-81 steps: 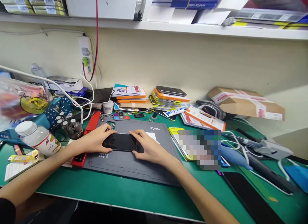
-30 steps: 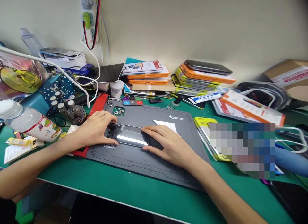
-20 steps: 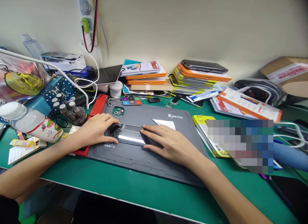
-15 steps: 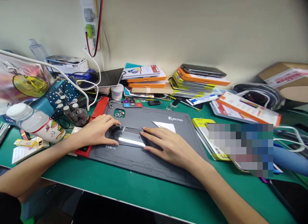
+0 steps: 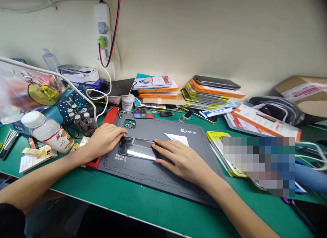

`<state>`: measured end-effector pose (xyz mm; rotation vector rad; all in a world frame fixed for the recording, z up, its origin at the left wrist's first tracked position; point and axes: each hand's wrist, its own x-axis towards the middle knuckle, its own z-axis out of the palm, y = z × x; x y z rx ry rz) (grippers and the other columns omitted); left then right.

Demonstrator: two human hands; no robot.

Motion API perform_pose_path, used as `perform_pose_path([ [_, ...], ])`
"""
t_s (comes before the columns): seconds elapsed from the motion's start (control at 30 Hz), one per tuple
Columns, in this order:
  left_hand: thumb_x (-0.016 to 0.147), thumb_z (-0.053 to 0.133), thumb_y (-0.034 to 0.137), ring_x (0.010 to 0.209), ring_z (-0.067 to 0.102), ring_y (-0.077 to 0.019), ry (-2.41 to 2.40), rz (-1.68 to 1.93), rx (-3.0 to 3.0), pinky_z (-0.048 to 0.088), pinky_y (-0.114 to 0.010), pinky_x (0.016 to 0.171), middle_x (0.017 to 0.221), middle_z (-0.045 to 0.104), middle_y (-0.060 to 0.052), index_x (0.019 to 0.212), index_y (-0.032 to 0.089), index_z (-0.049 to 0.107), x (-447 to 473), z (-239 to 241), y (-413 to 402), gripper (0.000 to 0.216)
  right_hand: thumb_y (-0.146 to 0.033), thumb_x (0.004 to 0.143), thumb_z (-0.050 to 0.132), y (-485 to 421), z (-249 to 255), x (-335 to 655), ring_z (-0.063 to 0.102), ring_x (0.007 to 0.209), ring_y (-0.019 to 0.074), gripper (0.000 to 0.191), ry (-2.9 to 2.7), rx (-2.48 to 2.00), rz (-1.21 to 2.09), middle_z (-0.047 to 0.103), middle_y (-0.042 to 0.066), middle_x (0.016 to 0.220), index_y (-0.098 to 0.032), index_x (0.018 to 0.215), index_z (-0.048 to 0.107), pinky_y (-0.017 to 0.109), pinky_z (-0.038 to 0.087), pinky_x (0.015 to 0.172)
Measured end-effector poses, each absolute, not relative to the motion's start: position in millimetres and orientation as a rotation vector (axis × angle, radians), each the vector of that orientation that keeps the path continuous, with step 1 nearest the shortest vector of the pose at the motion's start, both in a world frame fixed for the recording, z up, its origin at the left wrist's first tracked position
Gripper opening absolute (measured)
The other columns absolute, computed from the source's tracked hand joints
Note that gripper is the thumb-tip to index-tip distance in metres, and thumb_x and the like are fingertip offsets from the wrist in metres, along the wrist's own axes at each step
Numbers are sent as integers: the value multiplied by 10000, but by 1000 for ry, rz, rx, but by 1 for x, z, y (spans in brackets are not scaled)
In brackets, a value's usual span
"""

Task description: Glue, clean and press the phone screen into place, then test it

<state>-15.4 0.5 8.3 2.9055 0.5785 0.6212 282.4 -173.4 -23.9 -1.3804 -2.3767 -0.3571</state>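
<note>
A smartphone (image 5: pixel 139 149) with a dark, glossy face lies flat on the grey work mat (image 5: pixel 153 178), a bright strip of light reflected along its near side. My right hand (image 5: pixel 180 159) grips its right end, thumb at the near edge and fingers over the far edge. At the phone's far left corner is my left hand (image 5: pixel 107 139), fingers drawn together in a pinch. What those fingertips hold, if anything, is hidden. Behind the phone, small metal parts (image 5: pixel 129 124) sit in a recess of the mat, and a white paper piece (image 5: pixel 177 139) lies near my right hand.
A white-capped bottle (image 5: pixel 52 132) and a dark holder with several capped posts (image 5: pixel 84 120) stand left. Stacked boxes (image 5: pixel 155 89) line the wall. Right of the mat are yellow packages (image 5: pixel 221 152), a pixelated patch and a blue sleeve (image 5: pixel 310 178).
My left thumb has left the phone's near left edge and tucked in toward the fingers at the far corner. My right hand keeps its hold. The whole view has shifted slightly.
</note>
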Motion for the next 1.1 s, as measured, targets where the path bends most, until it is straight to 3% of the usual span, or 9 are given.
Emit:
perform_pose_path([
  [0.3, 1070, 523, 250, 928, 784, -199, 593, 648, 2962, 540, -340, 842, 1017, 829, 5, 1131, 259, 745, -18, 2, 0, 230, -303, 1068, 585, -175, -24, 278, 766, 1128, 316, 350, -2399, -1369, -381, 735, 184, 1373, -159, 1367, 696, 475, 671, 910],
  [0.63, 1096, 455, 313, 710, 754, -190, 463, 572, 3137, 536, -300, 681, 788, 790, 4, 1306, 243, 702, -23, 12, -1, 331, -311, 1076, 584, -177, -25, 279, 767, 1157, 309, 393, -2412, -1368, -427, 721, 170, 1402, -179, 1445, 619, 470, 676, 923],
  [0.9, 1101, 467, 360, 772, 778, -192, 348, 595, 3088, 574, -310, 728, 896, 821, -24, 1266, 235, 738, -25, 13, 9, 341, -334, 1059, 616, -175, -23, 280, 778, 1125, 285, 571, -2282, -1359, -314, 754, 144, 1349, -199, 1587, 446, 461, 671, 944],
  [1.0, 1077, 517, 491, 855, 790, -218, 239, 542, 3102, 588, -323, 758, 976, 826, -59, 1274, 207, 732, -26, 17, 9, 407, -347, 1047, 635, -175, -25, 279, 775, 1129, 286, 600, -2246, -1378, -267, 763, 138, 1327, -224, 1600, 434, 462, 665, 952],
  [1.1, 1002, 585, 677, 855, 785, -235, 116, 552, 3100, 585, -323, 750, 970, 817, -84, 1148, 181, 743, -27, 20, 8, 541, -368, 1042, 641, -175, -26, 279, 775, 1119, 287, 615, -2212, -1417, -222, 771, 127, 1303, -243, 1606, 428, 466, 667, 935],
])
